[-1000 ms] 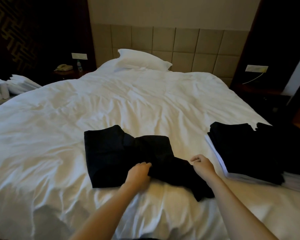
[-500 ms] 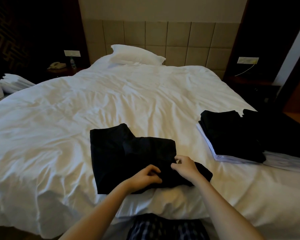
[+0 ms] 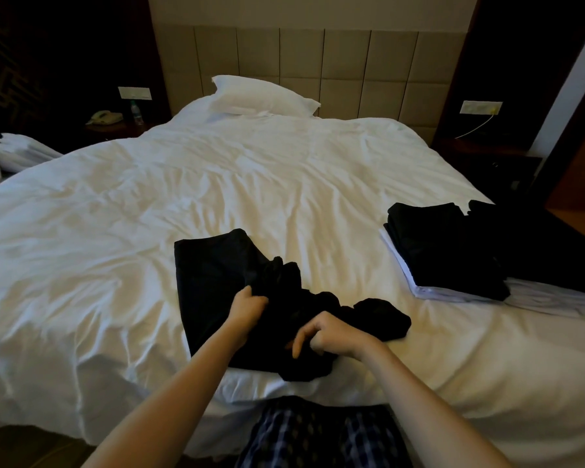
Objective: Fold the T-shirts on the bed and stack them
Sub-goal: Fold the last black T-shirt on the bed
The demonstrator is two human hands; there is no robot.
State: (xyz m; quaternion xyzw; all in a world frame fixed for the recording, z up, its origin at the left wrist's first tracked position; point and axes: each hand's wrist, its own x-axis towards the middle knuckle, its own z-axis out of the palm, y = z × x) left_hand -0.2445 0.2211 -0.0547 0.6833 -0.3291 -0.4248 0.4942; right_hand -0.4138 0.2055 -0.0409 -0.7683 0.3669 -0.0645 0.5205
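Note:
A black T-shirt (image 3: 213, 282) lies near the front edge of the white bed (image 3: 250, 184), its left part flat and its right part bunched up. My left hand (image 3: 247, 307) grips the fabric at the shirt's middle. My right hand (image 3: 331, 337) is closed on the crumpled cloth at the shirt's near right. To the right sits a stack of folded shirts (image 3: 443, 255), black ones on top and white ones under them.
A white pillow (image 3: 260, 96) rests against the padded headboard. More dark clothes (image 3: 547, 251) lie beside the stack at the bed's right edge. A nightstand with a phone (image 3: 103, 117) and a bottle stands far left. Folded white linen (image 3: 21, 152) sits at the left.
Both hands drew closer together and gathered the shirt's right side into a bunch. The right sleeve end, flat before, is now crumpled.

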